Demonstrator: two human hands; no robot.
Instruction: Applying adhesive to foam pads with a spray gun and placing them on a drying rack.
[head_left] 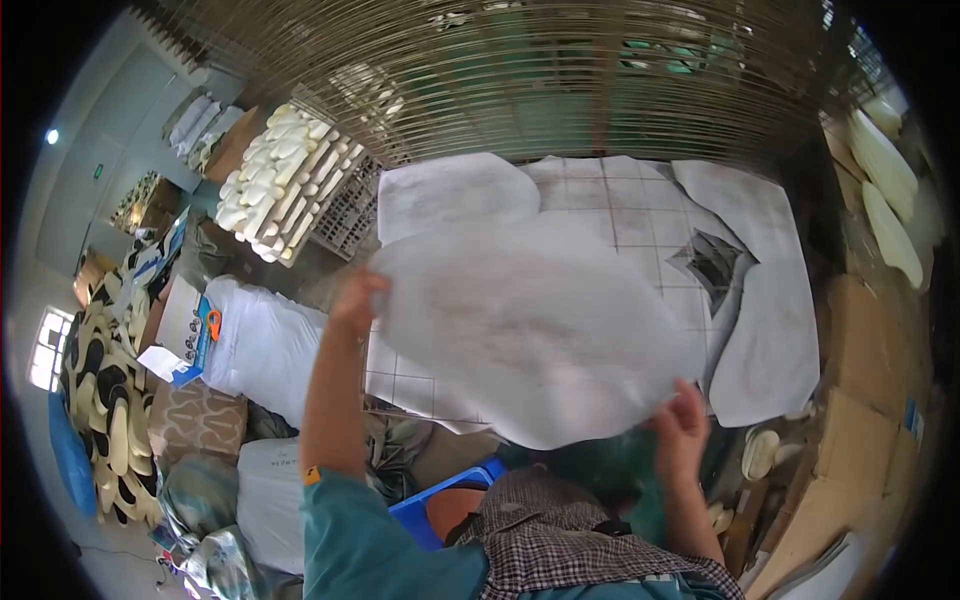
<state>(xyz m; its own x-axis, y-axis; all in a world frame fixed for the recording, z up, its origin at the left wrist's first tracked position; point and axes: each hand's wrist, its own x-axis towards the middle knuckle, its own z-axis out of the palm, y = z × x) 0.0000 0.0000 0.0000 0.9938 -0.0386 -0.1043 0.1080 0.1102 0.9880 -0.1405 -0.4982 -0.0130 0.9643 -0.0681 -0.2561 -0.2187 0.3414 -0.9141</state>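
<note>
A large, thin white sheet [530, 330] of soft, paper-like material with a rounded, irregular outline is held up in the air, spread nearly flat and tilted. Faint grey-brown smudges mark its surface. The left hand [356, 300] pinches its left edge, and the right hand [680, 425] its lower right edge.

Soft, even daylight fills the scene; a bright window [45, 348] glares at far left and a small lamp [52, 136] glows above it. Fisheye distortion bends edges, corners vignette black, and the raised sheet [530, 325] appears motion-blurred.
</note>
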